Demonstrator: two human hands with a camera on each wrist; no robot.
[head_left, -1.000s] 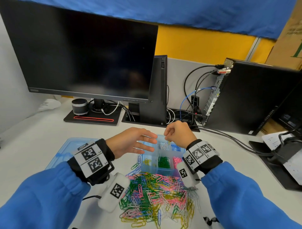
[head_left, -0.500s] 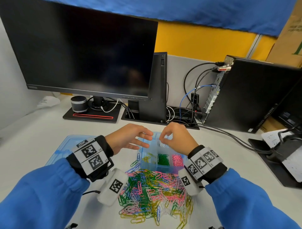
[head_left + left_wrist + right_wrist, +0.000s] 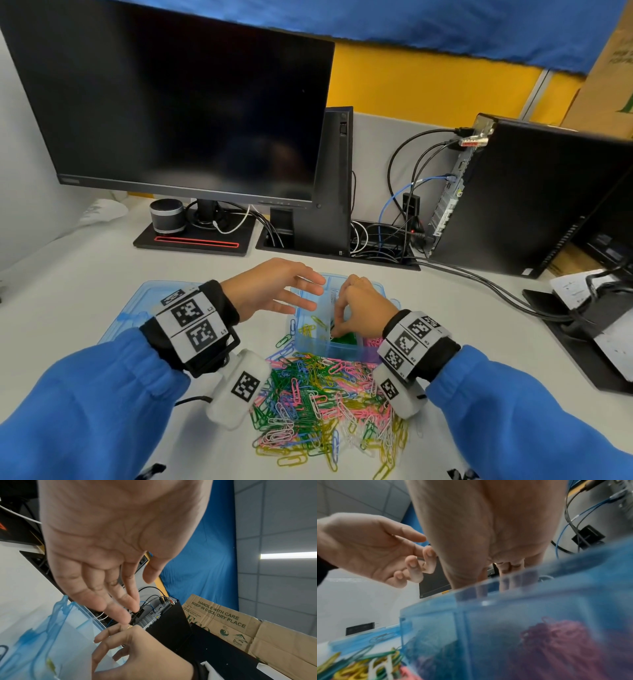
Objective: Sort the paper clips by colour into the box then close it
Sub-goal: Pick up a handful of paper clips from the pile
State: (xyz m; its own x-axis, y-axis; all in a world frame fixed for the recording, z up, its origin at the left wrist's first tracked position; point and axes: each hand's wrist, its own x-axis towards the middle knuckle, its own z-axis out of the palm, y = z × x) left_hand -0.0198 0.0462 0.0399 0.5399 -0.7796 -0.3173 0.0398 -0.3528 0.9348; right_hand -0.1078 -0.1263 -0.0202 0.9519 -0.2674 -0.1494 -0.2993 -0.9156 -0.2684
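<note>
- Overhead, a dark monitor [image 3: 178, 102] fills the back of the white table [image 3: 68, 267], its top and left edges cut off in the head view; a black computer tower [image 3: 534, 202] stands to the right with cables running from its rear.
- Blue sleeves [image 3: 85, 404] cover both forearms, and each wrist carries a band of black-and-white markers.
- Near the front edge of the table lies a loose pile of paper clips [image 3: 318, 394] in green, pink, yellow, blue and white, partly covered by the two wrist units.
- Just beyond the pile sits the translucent blue box [image 3: 308, 342], open, with yellow, green and pink clips in its near compartments; its far compartments are largely hidden behind the hands, and the right wrist view shows its wall only as a blur.
- Left of the box, a flat blue lid [image 3: 147, 301] lies on the table, half hidden by the left wrist.
- Palm turned inward, the left hand [image 3: 270, 287] hovers over the left side of the box, fingers [image 3: 109, 605] straight and spread, holding nothing.
- Fingers bent downward, the right hand [image 3: 363, 308] reaches into the box, with fingertips [image 3: 337, 330] drawn together just above the green clips; whether a clip is pinched between them cannot be made out in any view.
</note>
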